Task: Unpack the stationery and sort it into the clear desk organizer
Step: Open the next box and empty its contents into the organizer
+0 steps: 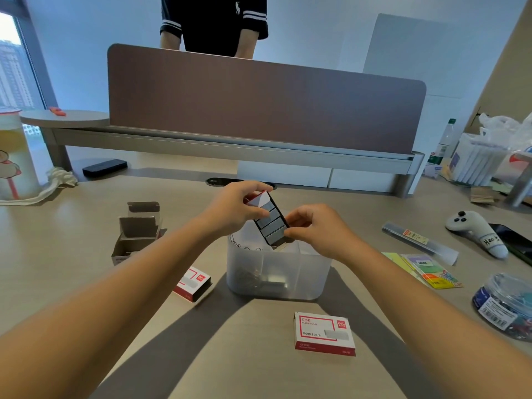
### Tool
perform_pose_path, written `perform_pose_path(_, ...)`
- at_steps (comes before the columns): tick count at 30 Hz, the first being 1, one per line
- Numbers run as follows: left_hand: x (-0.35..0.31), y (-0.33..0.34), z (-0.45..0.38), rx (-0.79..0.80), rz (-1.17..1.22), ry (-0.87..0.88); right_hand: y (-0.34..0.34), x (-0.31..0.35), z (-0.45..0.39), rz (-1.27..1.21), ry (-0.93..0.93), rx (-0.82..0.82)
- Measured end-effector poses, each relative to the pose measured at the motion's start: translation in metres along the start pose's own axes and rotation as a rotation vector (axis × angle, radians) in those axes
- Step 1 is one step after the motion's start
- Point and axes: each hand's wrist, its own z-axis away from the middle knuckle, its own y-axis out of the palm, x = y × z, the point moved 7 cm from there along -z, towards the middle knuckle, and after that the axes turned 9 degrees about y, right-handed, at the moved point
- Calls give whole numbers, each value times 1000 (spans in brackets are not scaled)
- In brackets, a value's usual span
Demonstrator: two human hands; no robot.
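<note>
From the head view, the left hand (230,210) grips the red sleeve end of an opened staple box (267,218) while the right hand (312,228) pinches its lower end, tilted over the clear desk organizer (276,272). The organizer already holds what look like clips and staples. Two closed staple boxes (324,334) lie near it, sticky notes (431,269) right, an emptied carton (138,230) left; nothing blocks the opening.

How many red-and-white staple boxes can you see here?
3. One lies closed on the desk nearest the camera, one lies left of the organizer, and one is open, held over it by the left hand. Others may be hidden.
</note>
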Motion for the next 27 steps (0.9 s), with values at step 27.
perform_pose_path(27, -12, 3, -3, 3, -19, 58, -9, -2, -2, -59, 0, -99)
